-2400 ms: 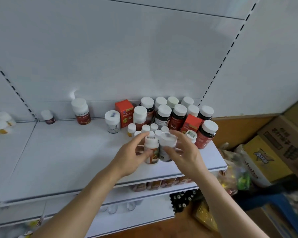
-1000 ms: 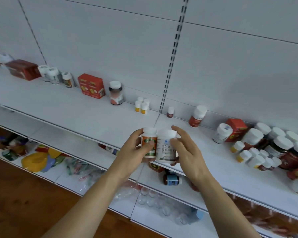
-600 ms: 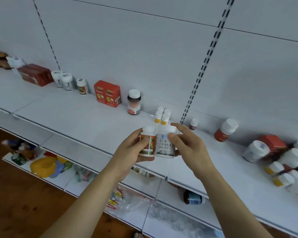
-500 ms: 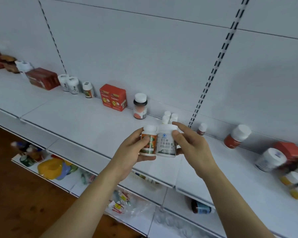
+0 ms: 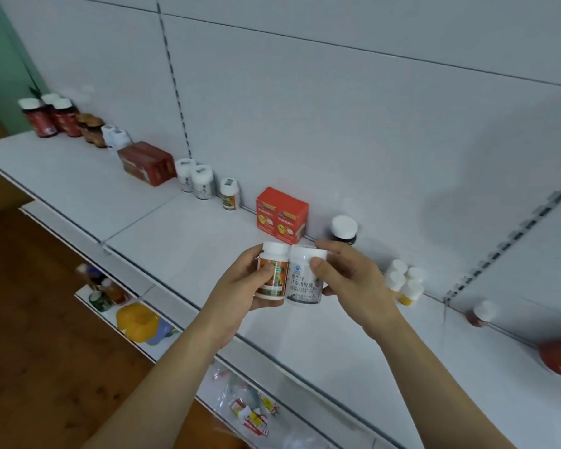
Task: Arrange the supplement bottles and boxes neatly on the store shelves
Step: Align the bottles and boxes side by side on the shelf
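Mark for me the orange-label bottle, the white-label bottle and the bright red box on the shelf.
orange-label bottle [image 5: 274, 280]: head view, on its label.
white-label bottle [image 5: 302, 283]: head view, on its printed label.
bright red box [image 5: 280, 215]: head view, on its front face.

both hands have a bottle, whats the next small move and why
Probably carry the orange-label bottle in the left hand toward the matching bottle standing left of the red box. Both held bottles, the white-label bottle in the right hand too, are above the shelf.
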Motion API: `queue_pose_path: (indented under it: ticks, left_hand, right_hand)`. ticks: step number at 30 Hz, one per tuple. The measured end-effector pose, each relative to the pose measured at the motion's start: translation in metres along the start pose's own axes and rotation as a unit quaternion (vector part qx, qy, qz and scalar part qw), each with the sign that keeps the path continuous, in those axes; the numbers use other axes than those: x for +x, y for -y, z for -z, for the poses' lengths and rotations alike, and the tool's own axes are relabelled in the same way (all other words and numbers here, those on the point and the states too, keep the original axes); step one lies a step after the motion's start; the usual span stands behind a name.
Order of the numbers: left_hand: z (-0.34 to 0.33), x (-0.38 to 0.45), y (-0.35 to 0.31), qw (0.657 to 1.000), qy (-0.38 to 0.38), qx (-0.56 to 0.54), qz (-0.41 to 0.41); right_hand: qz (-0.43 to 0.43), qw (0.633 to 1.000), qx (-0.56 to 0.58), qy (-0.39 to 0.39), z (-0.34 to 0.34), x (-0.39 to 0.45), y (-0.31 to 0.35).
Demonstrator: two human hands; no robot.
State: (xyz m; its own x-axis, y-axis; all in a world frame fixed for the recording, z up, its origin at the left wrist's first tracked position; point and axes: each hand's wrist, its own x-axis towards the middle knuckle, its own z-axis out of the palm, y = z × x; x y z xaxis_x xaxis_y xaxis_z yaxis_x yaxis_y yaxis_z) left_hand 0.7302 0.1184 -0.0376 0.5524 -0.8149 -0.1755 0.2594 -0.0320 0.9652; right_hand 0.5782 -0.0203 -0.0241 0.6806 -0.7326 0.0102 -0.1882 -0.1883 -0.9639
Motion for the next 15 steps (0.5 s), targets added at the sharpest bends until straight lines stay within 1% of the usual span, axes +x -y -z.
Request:
queue_pose_path:
  ticks: [5, 9, 15]
  left_hand:
    - [0.074, 0.025, -0.016, 1.0, -0.014, -0.02, -0.007]
    - [0.144, 0.041, -0.034, 1.0, -0.006, -0.024, -0.003]
    - [0.225, 0.064, -0.058, 0.999, 0.017, -0.028, 0.015]
  right_hand:
    - [0.011, 1.0, -0.015, 0.004, -0.067, 0.037, 0.021]
    - [0.007, 0.998, -0.059, 0.004, -0.131, 0.056, 0.038]
    - [0.0, 0.998, -0.055, -0.025, -0.207, 0.084, 0.06]
